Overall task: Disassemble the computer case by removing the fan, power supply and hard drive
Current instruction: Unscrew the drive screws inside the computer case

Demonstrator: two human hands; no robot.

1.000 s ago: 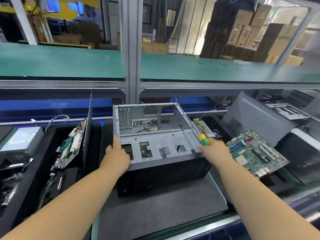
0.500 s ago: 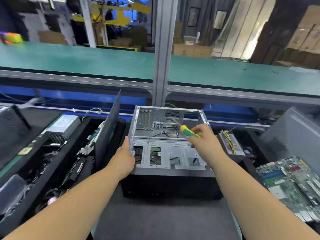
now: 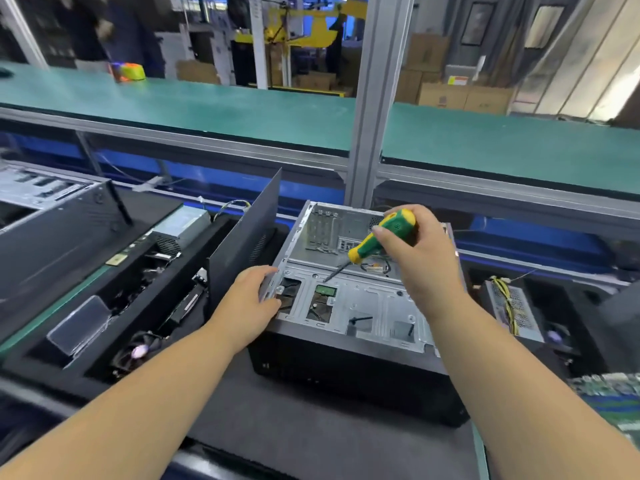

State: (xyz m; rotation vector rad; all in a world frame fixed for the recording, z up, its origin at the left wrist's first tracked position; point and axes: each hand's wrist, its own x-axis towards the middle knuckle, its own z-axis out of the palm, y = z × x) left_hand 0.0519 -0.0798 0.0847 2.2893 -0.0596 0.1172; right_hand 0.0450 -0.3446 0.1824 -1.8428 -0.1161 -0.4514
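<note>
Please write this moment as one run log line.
left hand: holds left edge of computer case | right hand: holds screwdriver, tip down at inner metal plate | step: unscrewing, unfinished

Computer case [image 3: 349, 306] open on top; upright side panel [image 3: 242, 237] close left.

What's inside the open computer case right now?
The computer case looks largely stripped: loose wires lie on its bare metal floor. Through the drive cage cutouts, a green board shows; the rest beneath is covered.
</note>
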